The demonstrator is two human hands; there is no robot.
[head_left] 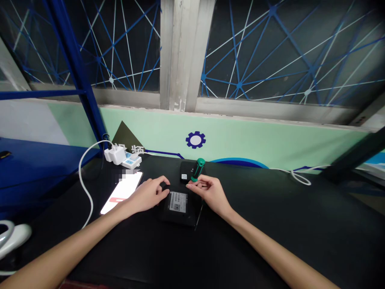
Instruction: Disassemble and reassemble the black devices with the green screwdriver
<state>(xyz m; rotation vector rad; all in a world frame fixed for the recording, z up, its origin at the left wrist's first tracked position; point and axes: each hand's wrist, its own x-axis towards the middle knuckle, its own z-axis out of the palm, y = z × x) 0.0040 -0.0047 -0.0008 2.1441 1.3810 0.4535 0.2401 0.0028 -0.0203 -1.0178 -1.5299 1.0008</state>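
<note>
A flat black box [180,218] with a white printed label [178,201] lies in front of me. My left hand [150,192] is at its upper left corner, thumb and index finger curved and apart, thumb at the box's edge. In my right hand [212,192], a green-handled screwdriver [198,169] stands tilted over the box's upper right side, pinched low between thumb and fingers. Its tip is hidden or too dark to make out. Behind the screwdriver sits a second black piece [185,169] with a small white code sticker.
A phone [124,190] with a lit screen lies left of my left hand. Further back are a power strip [132,160] with a white plug [115,154] and a looping white cable [81,168]. At the far left is a white rounded object [18,237]. The black tabletop [270,224] meets a green wall.
</note>
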